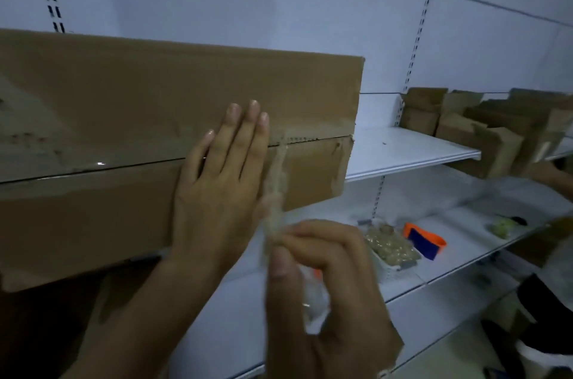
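1. cardboard box (124, 106): fills the left of the scene, long face toward the camera, in front of the white shelving (403, 149). keep it square and unmoving during the peel; likely to slide or tip if tugged without bracing.
2. left hand (217, 186): flat and open, fingers straight, pressed on the box face across the seam (93, 171). hold that pressure just left of the peel point, then walk it along with the peel.
3. right hand (322, 279): near, below the box's lower edge, thumb and fingers pinched tight on the lower end of the tape strip (277, 186). pull low and steady, along the seam rather than straight out, to spare the cardboard skin.
4. tape strip: twisted into a cord, top end stuck at the seam just right of the left fingertips. regrip closer to the box on any slack, to guard against a snap.
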Tool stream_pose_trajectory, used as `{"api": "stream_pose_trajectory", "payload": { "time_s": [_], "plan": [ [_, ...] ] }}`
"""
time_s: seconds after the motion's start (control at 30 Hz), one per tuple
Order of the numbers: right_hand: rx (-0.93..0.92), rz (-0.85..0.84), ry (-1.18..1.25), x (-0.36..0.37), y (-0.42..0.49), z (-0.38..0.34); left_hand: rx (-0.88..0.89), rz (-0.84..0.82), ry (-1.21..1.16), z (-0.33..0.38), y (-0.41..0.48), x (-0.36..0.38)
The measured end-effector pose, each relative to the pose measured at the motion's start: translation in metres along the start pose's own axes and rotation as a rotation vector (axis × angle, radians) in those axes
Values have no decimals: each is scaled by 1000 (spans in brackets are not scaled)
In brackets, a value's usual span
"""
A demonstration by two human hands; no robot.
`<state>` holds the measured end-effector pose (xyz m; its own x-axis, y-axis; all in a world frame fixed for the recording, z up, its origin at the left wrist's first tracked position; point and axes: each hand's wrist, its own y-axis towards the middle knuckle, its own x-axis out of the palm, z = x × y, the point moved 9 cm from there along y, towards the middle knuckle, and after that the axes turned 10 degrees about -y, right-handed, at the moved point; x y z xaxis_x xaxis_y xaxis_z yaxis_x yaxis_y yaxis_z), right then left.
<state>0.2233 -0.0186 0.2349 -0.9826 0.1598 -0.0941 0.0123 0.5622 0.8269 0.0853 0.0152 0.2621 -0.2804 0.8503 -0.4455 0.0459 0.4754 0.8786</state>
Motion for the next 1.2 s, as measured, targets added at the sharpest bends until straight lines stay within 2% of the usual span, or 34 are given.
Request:
{"api": "stream_pose_trajectory", "payload": {
  "time_s": [0.03, 0.1, 0.13, 0.23, 0.37, 0.43, 0.5, 0.6, 0.73, 0.8, 1.03, 1.1, 1.2],
  "plan": [
    [-29, 89, -35, -11, -4, -9, 29, 28, -20, -3, -5, -5],
    [-80, 253, -48, -34, -4, -25, 86, -20, 4, -5, -7, -8],
    [-64, 281, -75, -37, -3, -27, 115, -79, 19, -3, -7, -5],
    [70, 325, -126, -37, 15, 3, 129, -113, 24, -4, -10, 1],
    [216, 244, -146, -22, 35, 47, 179, -124, 33, -2, -17, -11],
    [324, 211, -103, -15, 41, 68, 120, -114, 32, -14, -27, -21],
    [413, 205, 3, -8, 44, 79, 67, -90, 35, -29, -36, -29],
    [520, 145, 275, 12, 46, 89, 92, -99, 95, -39, -43, -23],
    [432, 99, 197, 25, 56, 86, 83, -126, 128, -38, -42, -11],
    [446, 119, 177, 28, 62, 93, 85, -116, 136, -37, -43, -10],
    [568, 245, 296, 41, 59, 113, 105, -109, 198, -37, -43, -10],
    [658, 269, 426, 47, 48, 123, 100, -114, 214, -37, -44, -10],
    [671, 146, 529, 59, 39, 124, 96, -129, 242, -37, -42, -10]
  ]
}}
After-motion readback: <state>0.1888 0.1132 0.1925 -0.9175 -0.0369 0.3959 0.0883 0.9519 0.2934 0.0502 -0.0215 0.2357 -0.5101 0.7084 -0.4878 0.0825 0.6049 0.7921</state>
